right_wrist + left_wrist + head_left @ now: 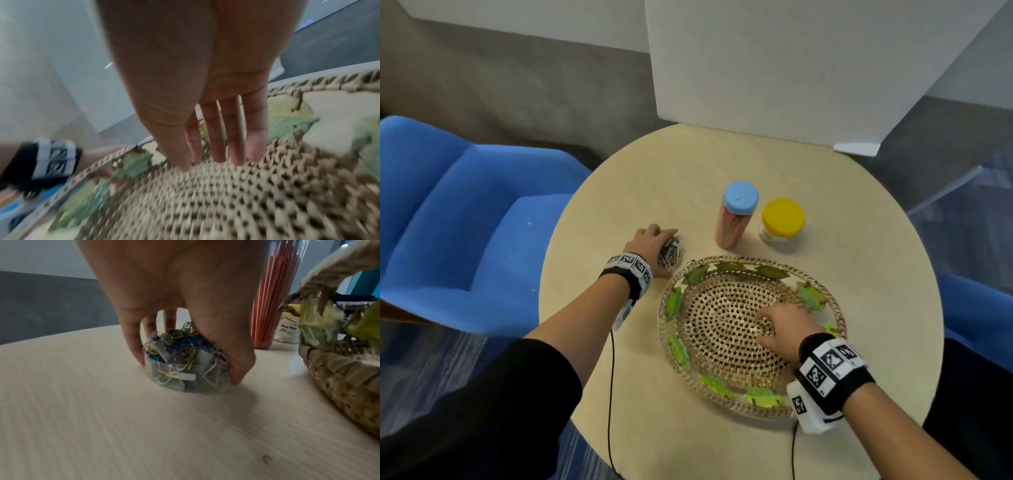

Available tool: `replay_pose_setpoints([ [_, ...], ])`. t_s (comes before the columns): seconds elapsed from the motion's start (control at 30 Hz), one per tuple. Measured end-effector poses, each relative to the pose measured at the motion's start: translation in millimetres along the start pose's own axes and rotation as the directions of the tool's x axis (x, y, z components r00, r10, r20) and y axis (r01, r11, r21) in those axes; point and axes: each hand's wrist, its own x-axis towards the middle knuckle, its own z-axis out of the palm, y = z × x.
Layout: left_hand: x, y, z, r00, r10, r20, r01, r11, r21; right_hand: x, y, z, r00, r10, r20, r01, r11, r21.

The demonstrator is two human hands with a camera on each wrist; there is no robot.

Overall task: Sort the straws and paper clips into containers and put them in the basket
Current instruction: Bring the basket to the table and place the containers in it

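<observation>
My right hand [780, 329] is nearest, fingers [216, 138] straight and loose, tips resting on the woven bottom of the basket [726, 267], holding nothing. The basket is shallow and round, with green leaves along its rim, and sits on a pale round table [619, 394]. Just left of the basket, my left hand [650, 241] grips a small clear tub [185, 376] from above, thumb and fingers curled around its sides. The tub stands on the table, filled with mixed coloured paper clips [180, 350]. Beyond the basket stand two jars: a tall clear one [732, 226] with a blue lid, packed with red straws [271, 305], and beside it a shorter one [779, 222] with a yellow lid, contents unclear.
</observation>
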Motion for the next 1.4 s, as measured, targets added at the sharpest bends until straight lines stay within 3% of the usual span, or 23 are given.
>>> replay_pose_setpoints([
  [0.07,3.8,0.5,-2.2,1.0,-0.009,-0.027,0.009,1.0,-0.014,1.6,8.1,-17.2,0.988,0.022,-0.155,-0.006,0.995,0.103],
  [0.17,2.1,2.0,-18.7,0.998,-0.021,-0.059,0.018,0.999,-0.049,14.6,30.6,-59.7,0.897,0.112,-0.427,0.009,0.962,0.273],
  [0.27,-6.9,6.7,-41.6,0.992,-0.049,-0.12,0.042,0.997,-0.06,48.1,58.1,-98.2,0.847,0.129,-0.517,0.022,0.961,0.276],
  [0.53,-44.0,46.9,-90.9,0.993,0.067,-0.098,-0.058,0.994,0.088,146.3,75.1,-132.1,0.949,-0.051,-0.31,0.074,0.995,0.063],
  [0.63,-56.9,72.2,-81.2,0.988,0.143,-0.058,-0.137,0.985,0.1,162.9,69.8,-127.7,0.97,-0.089,-0.225,0.095,0.995,0.016],
  [0.77,-66.1,105.6,-47.8,0.97,0.241,0.023,-0.242,0.969,0.052,168.5,64.9,-123.1,0.964,-0.087,-0.251,0.097,0.995,0.03],
  [0.9,-64.4,126.8,-14.9,0.935,0.325,0.142,-0.33,0.944,0.011,154.5,65.2,-129.9,0.969,-0.032,-0.246,0.044,0.998,0.042],
  [1.13,-57.1,133.2,11.0,0.929,0.274,0.248,-0.319,0.934,0.163,73.0,65.5,-157.1,0.928,-0.064,-0.368,0.119,0.985,0.129],
  [1.27,-58.2,130.6,17.7,0.937,0.234,0.26,-0.289,0.937,0.196,25.9,51.3,-136.4,0.96,-0.178,-0.217,0.198,0.977,0.075],
  [1.4,-68.1,132.5,22.8,0.927,0.318,0.198,-0.362,0.896,0.256,11.6,42.1,-91.9,0.974,-0.213,-0.076,0.215,0.977,0.011],
])
